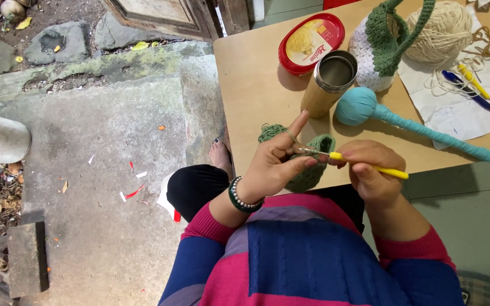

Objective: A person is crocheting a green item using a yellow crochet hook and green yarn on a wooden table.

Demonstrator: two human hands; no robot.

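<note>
Head view. A worn stone floor [103, 147] scattered with paper scraps lay left of a light wooden table [256, 90], beside which the person sat in a striped pink and blue sweater. The landmark for all positions was the open metal flask [329, 82], which stood upright near the table's centre.

Directly below the flask, at the table's near edge, the left hand [273, 164] pinched a small green crochet piece [312, 164] between thumb and fingers, its index finger raised with green yarn running over it. A loose tuft of green yarn [270, 131] lay just left of the hand. To the lower right of the flask, the right hand [370, 173] was closed around a yellow-handled crochet hook [370, 164], whose metal tip met the green piece.

Above and left of the flask lay a red oval tub [311, 42]. Just right of the flask rested a teal ball-headed form [358, 106], its long wrapped stem running away to the right. Above and right of the flask stood a white and green crocheted bag [378, 51], and beyond it a cream yarn ball [440, 31]. Further right, on white paper [466, 107], lay a blue hook and a yellow hook [472, 82].
</note>
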